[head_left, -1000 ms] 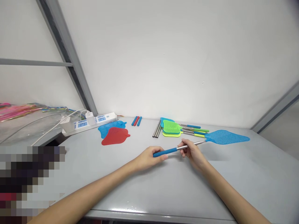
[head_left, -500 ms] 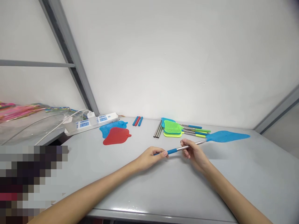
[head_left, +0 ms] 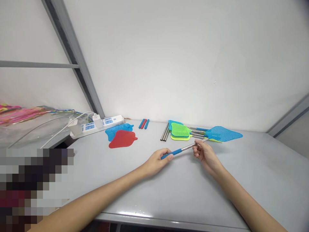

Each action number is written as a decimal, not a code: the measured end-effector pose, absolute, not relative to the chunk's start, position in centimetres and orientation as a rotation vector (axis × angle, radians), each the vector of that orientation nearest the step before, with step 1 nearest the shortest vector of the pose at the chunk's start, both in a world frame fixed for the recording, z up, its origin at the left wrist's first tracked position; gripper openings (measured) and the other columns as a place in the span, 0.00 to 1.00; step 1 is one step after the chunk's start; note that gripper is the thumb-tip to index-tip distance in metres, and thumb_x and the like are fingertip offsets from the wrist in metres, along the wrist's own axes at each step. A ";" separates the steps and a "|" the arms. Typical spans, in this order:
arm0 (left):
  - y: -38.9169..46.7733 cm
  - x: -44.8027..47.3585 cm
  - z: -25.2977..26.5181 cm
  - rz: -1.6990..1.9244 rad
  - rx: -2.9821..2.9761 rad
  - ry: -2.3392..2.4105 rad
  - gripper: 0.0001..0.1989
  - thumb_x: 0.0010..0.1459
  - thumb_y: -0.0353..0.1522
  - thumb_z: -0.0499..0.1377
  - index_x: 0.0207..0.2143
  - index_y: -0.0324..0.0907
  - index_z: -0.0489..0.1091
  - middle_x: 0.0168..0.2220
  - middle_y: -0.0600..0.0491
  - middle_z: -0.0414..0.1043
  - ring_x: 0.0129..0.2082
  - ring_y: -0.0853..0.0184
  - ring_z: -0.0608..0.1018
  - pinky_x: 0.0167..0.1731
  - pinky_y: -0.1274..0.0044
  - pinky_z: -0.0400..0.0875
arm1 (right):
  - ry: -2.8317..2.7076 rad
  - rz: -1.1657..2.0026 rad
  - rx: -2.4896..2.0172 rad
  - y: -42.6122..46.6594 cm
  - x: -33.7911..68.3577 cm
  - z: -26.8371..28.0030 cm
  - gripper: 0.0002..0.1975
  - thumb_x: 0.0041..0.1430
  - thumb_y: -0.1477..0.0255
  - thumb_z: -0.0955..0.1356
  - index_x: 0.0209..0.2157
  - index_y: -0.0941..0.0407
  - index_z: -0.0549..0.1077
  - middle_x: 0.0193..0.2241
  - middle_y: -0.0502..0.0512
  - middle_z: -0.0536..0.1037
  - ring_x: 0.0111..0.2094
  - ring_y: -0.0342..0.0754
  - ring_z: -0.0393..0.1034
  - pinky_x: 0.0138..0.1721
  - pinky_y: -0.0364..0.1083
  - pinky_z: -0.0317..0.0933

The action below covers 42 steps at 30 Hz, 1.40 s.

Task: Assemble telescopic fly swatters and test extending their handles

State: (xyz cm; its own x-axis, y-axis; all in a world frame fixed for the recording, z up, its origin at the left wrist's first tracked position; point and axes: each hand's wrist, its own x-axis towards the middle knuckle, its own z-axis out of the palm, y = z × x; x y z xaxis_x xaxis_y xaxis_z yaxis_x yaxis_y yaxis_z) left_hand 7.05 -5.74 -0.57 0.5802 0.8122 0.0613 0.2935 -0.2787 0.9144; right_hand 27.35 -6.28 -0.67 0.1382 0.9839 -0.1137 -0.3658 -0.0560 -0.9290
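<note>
Swatter [head_left: 190,146]: head [head_left: 224,133] = perf. plastic, rod [head_left: 186,147] smooth shiny metal, blue handle [head_left: 176,152] matt, plastic or foam, can't tell. Loose red blade [head_left: 123,139] = perf. plastic, fairly matt; loose tubes [head_left: 165,132] = bare metal w/ polished sheen. Worktop [head_left: 181,193] smooth & semi-gloss, power strip [head_left: 107,124] smooth white plastic, bag [head_left: 36,130] clear crinkly plastic, wall [head_left: 145,64] mostly matt.
</note>
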 end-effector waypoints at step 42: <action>-6.9 7.4 -0.8 0.621 1.952 0.959 0.16 0.53 0.42 0.43 0.24 0.39 0.60 0.20 0.58 0.56 0.22 0.73 0.59 0.21 0.81 0.54 | -0.453 1.241 -1.014 -4.6 29.1 -2.6 0.12 0.45 0.64 0.64 0.29 0.58 0.71 0.11 0.42 0.55 0.11 0.35 0.47 0.12 0.39 0.46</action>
